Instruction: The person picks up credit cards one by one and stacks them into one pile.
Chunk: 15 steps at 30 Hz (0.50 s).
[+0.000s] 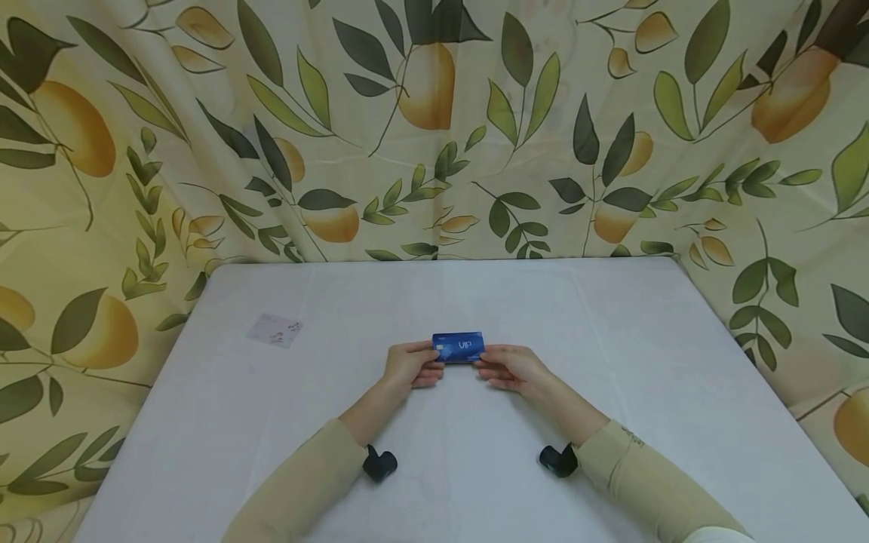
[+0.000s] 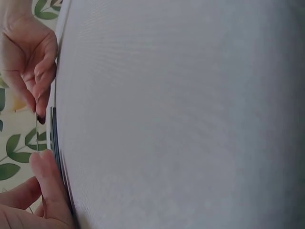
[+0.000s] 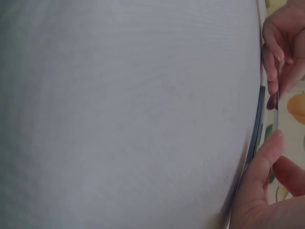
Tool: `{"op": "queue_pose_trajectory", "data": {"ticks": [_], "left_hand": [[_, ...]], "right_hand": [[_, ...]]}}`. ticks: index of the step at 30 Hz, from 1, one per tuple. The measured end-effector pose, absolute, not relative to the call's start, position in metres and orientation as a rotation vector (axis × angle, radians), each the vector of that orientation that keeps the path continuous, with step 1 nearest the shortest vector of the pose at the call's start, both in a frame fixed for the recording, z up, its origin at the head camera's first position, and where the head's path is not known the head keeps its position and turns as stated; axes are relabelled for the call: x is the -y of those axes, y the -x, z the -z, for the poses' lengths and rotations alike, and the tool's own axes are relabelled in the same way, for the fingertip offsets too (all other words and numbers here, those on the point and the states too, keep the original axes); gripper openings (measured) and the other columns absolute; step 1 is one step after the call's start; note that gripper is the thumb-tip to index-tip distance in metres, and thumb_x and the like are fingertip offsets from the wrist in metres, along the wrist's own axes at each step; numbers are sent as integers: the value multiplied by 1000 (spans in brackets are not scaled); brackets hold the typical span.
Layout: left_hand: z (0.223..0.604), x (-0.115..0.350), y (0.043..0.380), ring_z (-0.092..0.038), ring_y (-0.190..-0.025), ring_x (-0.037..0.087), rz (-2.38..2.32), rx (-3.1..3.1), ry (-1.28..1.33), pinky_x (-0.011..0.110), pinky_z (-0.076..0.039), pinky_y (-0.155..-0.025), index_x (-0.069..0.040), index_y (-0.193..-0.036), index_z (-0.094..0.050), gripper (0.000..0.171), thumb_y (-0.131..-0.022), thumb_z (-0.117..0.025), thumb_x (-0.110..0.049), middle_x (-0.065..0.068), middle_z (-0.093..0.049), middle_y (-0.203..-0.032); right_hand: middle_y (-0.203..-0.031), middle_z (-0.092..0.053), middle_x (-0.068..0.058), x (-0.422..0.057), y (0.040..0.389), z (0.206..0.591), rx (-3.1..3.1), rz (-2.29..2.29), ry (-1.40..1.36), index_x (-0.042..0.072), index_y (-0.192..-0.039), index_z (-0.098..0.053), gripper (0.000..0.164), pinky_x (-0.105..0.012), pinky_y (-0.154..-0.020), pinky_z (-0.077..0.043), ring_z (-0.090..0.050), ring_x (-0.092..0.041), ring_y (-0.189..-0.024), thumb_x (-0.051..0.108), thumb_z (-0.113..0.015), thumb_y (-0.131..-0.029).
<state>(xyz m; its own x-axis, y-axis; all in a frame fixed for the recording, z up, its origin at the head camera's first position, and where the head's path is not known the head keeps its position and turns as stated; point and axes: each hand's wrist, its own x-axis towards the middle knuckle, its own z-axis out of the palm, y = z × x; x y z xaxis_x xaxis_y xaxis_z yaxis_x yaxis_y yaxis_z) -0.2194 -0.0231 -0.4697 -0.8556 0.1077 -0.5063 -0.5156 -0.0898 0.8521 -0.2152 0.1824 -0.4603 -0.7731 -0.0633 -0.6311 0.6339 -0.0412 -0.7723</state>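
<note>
A blue card printed "VIP" [image 1: 459, 348] is held level between both hands near the middle of the table. My left hand [image 1: 412, 363] pinches its left end between thumb and fingers. At the opposite end, my right hand [image 1: 514, 367] pinches it the same way. Seen edge-on in the left wrist view, the card is a thin line [image 2: 37, 136] spanning the fingertips. Between that line and the tabletop lies a flat, dark-edged thing [image 2: 55, 131], which also appears as a dark strip [image 3: 258, 125] in the right wrist view. The head view hides it beneath the card.
A pale, translucent-looking card with small pinkish figures [image 1: 274, 330] lies on the table's left side. White cloth covers the table [image 1: 434, 483]. Behind and beside it hangs a curtain [image 1: 434, 188] patterned with fruit and leaves. A dark wrist camera [image 1: 380, 464] sits at each sleeve.
</note>
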Motion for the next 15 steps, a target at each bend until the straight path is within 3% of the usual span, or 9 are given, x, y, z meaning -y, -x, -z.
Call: {"op": "queue_pose_trajectory", "data": {"ticks": [15], "left_hand": [[478,19,223,-63,-49,12,-2003,-1854,441,19,-51,-42,1,-123,-55,37,-86,-59,-3,10,-67,-69]], "right_hand": [[-83,-70,-4,-180,214,458,-1815,1851,-600,1,-128,-47,40,-18,-54,-53,-66,-9,-63,10,-56,-90]]}}
